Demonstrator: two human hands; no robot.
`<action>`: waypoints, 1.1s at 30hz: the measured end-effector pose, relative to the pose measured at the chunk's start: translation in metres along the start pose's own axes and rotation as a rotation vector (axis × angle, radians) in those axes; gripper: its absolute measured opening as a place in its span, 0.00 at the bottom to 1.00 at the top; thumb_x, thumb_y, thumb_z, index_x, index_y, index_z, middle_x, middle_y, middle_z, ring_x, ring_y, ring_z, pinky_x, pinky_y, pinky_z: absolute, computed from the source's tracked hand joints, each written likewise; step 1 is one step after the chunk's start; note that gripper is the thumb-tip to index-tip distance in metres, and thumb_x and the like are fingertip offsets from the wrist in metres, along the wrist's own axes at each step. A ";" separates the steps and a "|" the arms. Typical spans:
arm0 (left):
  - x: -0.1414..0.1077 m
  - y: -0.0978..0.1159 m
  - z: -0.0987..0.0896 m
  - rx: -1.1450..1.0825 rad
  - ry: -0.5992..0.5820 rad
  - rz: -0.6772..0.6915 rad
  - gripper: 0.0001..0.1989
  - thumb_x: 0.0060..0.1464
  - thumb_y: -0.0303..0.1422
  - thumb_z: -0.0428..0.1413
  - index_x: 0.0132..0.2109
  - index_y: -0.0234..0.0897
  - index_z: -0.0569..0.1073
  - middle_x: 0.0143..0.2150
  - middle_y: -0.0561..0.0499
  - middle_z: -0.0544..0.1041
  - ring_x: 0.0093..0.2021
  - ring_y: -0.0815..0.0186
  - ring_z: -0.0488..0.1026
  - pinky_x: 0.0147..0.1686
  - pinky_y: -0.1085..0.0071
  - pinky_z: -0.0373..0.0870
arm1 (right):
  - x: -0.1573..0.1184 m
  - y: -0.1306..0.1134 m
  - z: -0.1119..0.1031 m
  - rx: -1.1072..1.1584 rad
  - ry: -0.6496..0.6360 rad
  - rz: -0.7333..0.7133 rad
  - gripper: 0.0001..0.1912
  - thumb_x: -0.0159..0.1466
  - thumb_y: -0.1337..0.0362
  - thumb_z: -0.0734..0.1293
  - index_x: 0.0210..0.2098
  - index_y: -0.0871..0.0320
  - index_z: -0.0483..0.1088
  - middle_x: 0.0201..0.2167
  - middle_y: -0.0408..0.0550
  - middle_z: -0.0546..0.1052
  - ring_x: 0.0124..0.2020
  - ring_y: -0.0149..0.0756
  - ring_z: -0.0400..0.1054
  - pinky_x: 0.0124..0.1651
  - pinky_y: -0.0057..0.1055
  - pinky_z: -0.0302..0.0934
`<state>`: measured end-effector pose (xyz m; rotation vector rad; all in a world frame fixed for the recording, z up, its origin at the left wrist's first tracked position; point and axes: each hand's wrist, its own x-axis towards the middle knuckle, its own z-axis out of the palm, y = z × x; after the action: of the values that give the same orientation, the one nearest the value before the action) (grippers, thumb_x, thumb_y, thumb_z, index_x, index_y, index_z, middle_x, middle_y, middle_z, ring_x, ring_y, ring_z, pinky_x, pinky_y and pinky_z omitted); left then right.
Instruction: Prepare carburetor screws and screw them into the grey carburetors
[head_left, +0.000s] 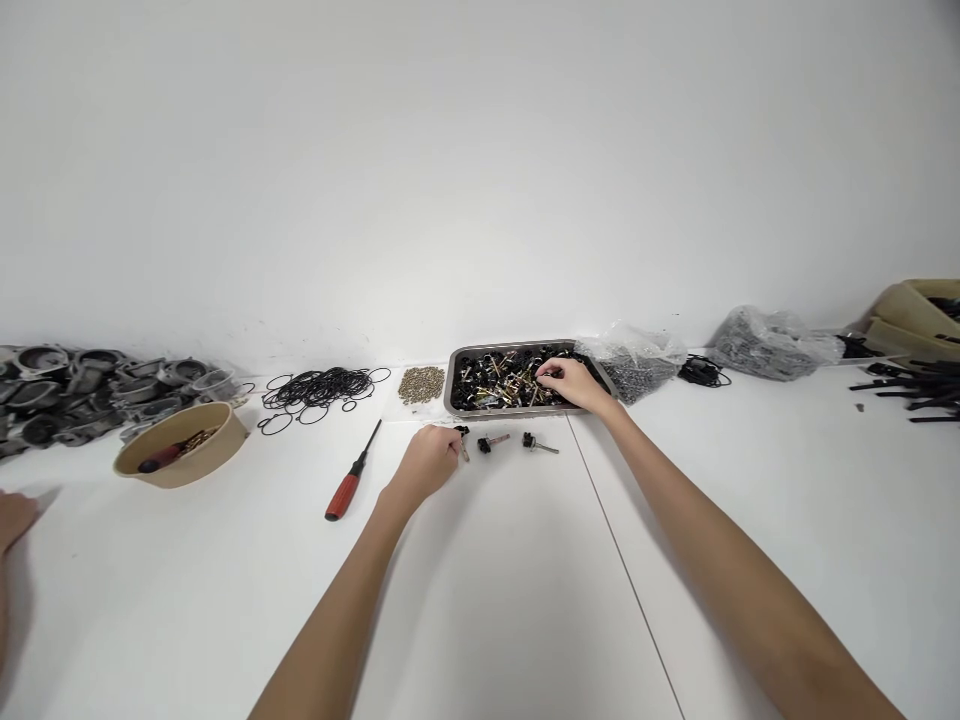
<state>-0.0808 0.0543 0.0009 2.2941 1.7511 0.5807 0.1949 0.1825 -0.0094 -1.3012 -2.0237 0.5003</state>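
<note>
Nearest me the smooth white worktop (pixel 487 600) lies bare, a thin seam running away toward the right. To the left a red-handled screwdriver with a black shaft (pixel 351 487) lies apart from my left hand (pixel 426 462), whose grip is pinched on a small black fitting with a metal pin (pixel 462 438). Just right of it two matching black fittings (pixel 484 443) rest loose on the worktop. Farther off, my right hand (pixel 571 383) reaches over the rim of a shallow stainless steel tray (pixel 454 372) heaped with black and brass parts; I cannot tell whether its fingers hold anything. Left of the tray sit a small pile of brass nuts (pixel 421 384), thin black rubber rings (pixel 319 388) and a round brown paper bowl (pixel 181 447). I can read no writing.
</note>
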 end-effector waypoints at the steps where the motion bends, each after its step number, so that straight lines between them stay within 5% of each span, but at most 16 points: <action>1: 0.000 0.000 0.000 0.004 0.003 0.000 0.13 0.39 0.16 0.44 0.18 0.36 0.62 0.18 0.52 0.66 0.24 0.67 0.61 0.26 0.72 0.53 | 0.000 -0.001 -0.004 0.006 -0.015 0.002 0.08 0.60 0.67 0.64 0.36 0.57 0.75 0.41 0.47 0.78 0.42 0.36 0.70 0.46 0.30 0.61; 11: -0.001 0.003 -0.002 0.011 -0.007 0.015 0.13 0.40 0.16 0.44 0.18 0.37 0.63 0.19 0.51 0.69 0.25 0.66 0.63 0.27 0.72 0.54 | 0.000 -0.019 -0.015 -0.047 -0.202 0.032 0.05 0.55 0.69 0.69 0.32 0.56 0.77 0.38 0.45 0.78 0.39 0.36 0.70 0.44 0.30 0.60; 21: -0.002 0.004 -0.003 0.012 -0.004 0.009 0.13 0.40 0.16 0.43 0.19 0.36 0.66 0.19 0.51 0.69 0.24 0.66 0.64 0.27 0.72 0.54 | -0.001 -0.016 -0.006 -0.106 -0.253 0.068 0.09 0.59 0.69 0.67 0.39 0.56 0.74 0.46 0.48 0.76 0.42 0.37 0.69 0.44 0.30 0.60; 33: -0.001 0.003 -0.002 0.018 -0.005 0.020 0.13 0.41 0.17 0.44 0.18 0.36 0.65 0.20 0.51 0.71 0.25 0.66 0.65 0.27 0.72 0.56 | -0.001 -0.025 -0.014 -0.184 -0.292 0.113 0.05 0.58 0.65 0.70 0.34 0.57 0.75 0.38 0.51 0.75 0.40 0.40 0.67 0.38 0.30 0.59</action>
<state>-0.0792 0.0522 0.0032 2.3259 1.7402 0.5647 0.1888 0.1700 0.0159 -1.5336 -2.2879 0.5966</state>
